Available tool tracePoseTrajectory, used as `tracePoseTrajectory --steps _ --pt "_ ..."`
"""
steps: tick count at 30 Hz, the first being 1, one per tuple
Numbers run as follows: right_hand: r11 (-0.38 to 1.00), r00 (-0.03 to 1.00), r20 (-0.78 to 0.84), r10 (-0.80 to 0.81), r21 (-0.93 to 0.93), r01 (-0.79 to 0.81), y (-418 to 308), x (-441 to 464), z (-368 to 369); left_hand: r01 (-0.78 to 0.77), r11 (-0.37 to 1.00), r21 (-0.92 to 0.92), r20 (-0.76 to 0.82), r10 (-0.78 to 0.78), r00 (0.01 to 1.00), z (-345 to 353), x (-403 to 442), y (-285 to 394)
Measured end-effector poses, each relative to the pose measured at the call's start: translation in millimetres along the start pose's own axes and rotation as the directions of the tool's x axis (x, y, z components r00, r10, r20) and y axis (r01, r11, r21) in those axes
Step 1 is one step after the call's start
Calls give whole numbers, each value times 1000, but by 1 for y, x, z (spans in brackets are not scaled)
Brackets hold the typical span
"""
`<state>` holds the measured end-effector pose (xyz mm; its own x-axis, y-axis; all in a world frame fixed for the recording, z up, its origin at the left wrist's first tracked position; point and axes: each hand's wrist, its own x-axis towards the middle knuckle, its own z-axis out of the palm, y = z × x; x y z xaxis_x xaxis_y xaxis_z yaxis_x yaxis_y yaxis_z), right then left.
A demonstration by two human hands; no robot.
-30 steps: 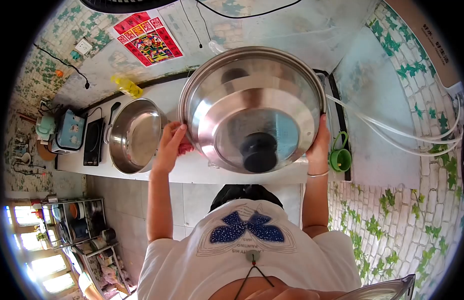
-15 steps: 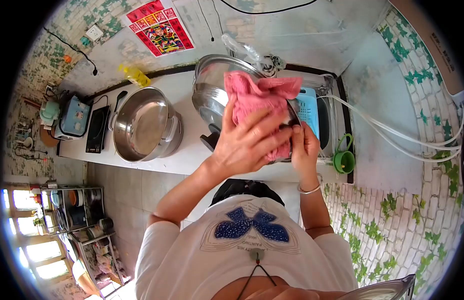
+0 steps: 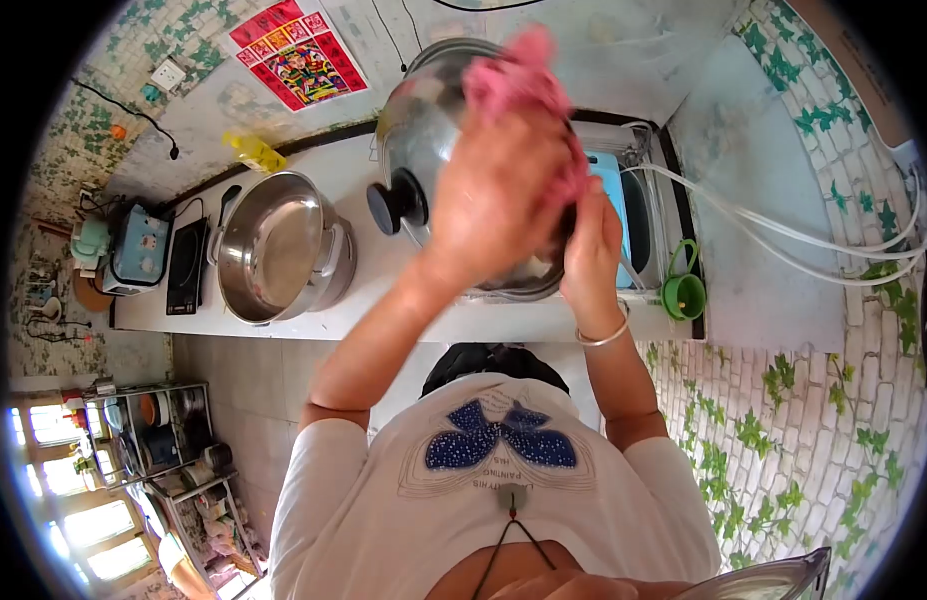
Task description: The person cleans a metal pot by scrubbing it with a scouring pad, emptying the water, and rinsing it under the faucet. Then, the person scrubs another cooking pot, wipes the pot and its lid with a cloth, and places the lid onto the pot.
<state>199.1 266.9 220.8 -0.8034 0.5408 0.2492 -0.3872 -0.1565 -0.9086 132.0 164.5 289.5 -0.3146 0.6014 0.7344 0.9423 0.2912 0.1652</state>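
A large pot lid (image 3: 415, 130) with a black knob (image 3: 383, 207) is held tilted up above the counter, its knob facing left. My left hand (image 3: 503, 185), smeared by motion, is closed on a pink cloth (image 3: 518, 80) and presses it against the lid. My right hand (image 3: 591, 245), with a bracelet at the wrist, grips the lid's right edge; its fingertips are partly hidden. To the left, a big steel pot (image 3: 283, 250) without a cover stands on the counter.
Behind the lid is a sink with a blue basket (image 3: 605, 180). A green cup (image 3: 683, 295) is at the counter's right end, near white hoses (image 3: 783, 250). A yellow bottle (image 3: 253, 152), a black cooktop (image 3: 186, 265) and a black ladle (image 3: 229, 200) are on the left.
The lid has been raised and turned, so its black knob shows more clearly on the left. My left hand and the cloth have moved upward across it. My right hand stays at the edge.
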Motion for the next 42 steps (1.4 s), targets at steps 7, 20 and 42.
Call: tracePoseTrajectory --steps 7,20,42 --pt "921 936 -210 282 333 -203 -20 31 3 -275 947 167 49 271 961 31 -102 18" --pt "899 956 -230 185 431 -70 -10 17 8 34 981 -190 -404 -109 908 -3 -79 7" --pt "860 954 -124 274 476 -185 23 4 -55 546 838 25 -528 -452 719 -7 -130 -86"
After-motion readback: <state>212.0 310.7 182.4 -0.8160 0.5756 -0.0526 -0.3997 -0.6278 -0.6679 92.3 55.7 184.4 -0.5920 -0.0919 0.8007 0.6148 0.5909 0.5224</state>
